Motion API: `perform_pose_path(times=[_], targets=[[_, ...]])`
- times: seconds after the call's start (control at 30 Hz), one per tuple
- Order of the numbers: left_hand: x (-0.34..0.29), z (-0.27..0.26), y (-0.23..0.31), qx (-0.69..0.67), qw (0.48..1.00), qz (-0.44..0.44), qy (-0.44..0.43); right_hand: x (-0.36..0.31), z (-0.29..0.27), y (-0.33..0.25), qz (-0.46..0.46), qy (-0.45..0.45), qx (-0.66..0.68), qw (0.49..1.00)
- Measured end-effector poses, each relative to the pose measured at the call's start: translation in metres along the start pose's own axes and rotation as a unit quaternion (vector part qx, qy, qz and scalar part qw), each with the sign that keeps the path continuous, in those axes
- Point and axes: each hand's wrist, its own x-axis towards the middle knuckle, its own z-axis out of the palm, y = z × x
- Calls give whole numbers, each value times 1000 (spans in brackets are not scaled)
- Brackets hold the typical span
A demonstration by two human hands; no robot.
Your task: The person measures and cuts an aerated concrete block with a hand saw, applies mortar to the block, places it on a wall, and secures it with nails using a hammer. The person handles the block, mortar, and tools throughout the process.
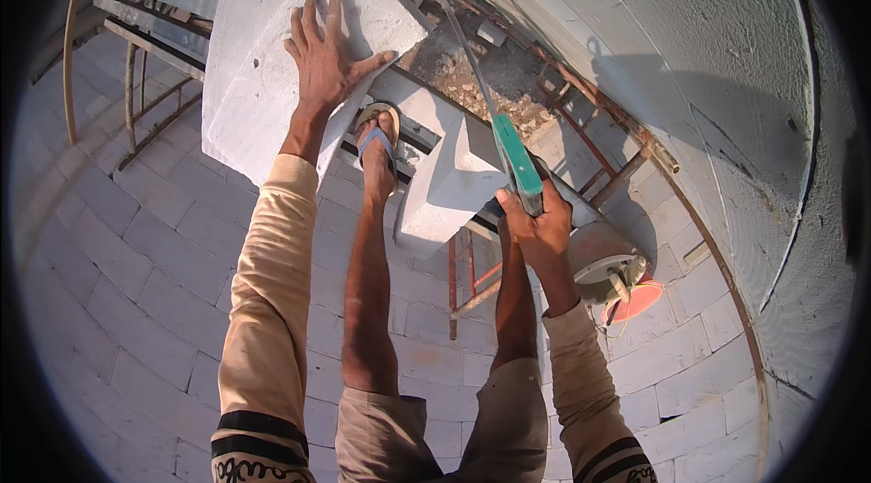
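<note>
Block [386, 11], big and white, is up ahead, left of centre. Our left hand [325, 70] lies on it, fingers spread wide. Right hand [547, 224] has its fingers closed round the green handle of the saw [516, 152]; blade runs past the block's right corner, can't tell if touching. Progress, our read: smaller angular piece [440, 197] looks cut; no finished cut visible on the big block, so sawing there looks undone.
</note>
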Motion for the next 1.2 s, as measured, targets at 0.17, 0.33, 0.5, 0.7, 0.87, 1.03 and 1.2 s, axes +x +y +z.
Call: perform_pose_path(times=[0.17,0.33,0.5,0.7,0.87,1.03,1.2], targets=[[0,19,-8,-15,998,24,55,29,43,-26,49,-8,-44,998],[40,6,-30,-71,990,-82,94,16,30,-37,32,8,-27,999],[68,13,-38,-97,980,-157,80,4,20,-31,46,2,-90,995],[64,4,-27,-94,983,-154,21,-2,32,-54,40,16,-33,999],[30,19,1,-135,987,-77,30,-13,35,-51,44,17,-55,997],[27,23,0,-89,992,-92,2,-39,35,-45,-6,22,-147,989],[28,22,1,-69,994,-89,8,-22,29,-60,-20,2,-119,993]])
